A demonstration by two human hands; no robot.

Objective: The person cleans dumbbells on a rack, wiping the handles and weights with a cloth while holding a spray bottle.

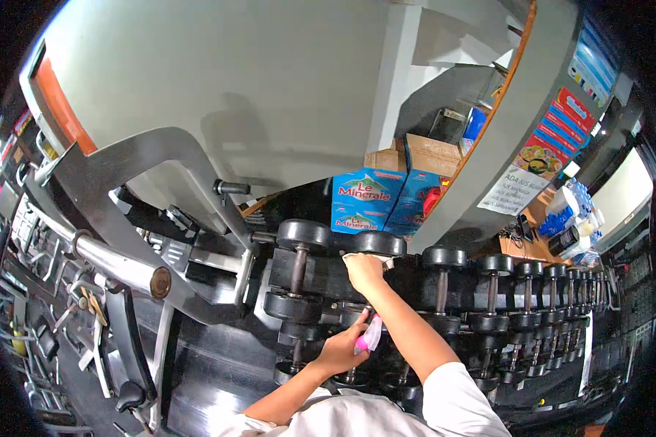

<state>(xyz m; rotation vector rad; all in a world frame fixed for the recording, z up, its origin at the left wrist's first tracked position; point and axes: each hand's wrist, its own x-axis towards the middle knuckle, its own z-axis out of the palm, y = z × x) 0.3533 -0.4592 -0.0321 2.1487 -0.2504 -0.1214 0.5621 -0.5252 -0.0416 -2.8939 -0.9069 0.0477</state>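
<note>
My right hand [364, 275] is closed on a pale cloth [388, 262], which lies against the far head of a black dumbbell [377, 242] on the rack. Lower and to the left, my left hand [342, 350] is wrapped round a clear spray bottle with pink parts [369, 337], held above the near part of the rack. Left of my right hand rests another black dumbbell [299, 269] with a metal handle. The handle of the dumbbell under my right arm is mostly hidden.
More dumbbells [442, 280] run off to the right in rows. Blue boxes [361, 197] stand behind the rack beside a grey pillar [488, 153]. A weight machine with a metal bar [124, 266] fills the left side.
</note>
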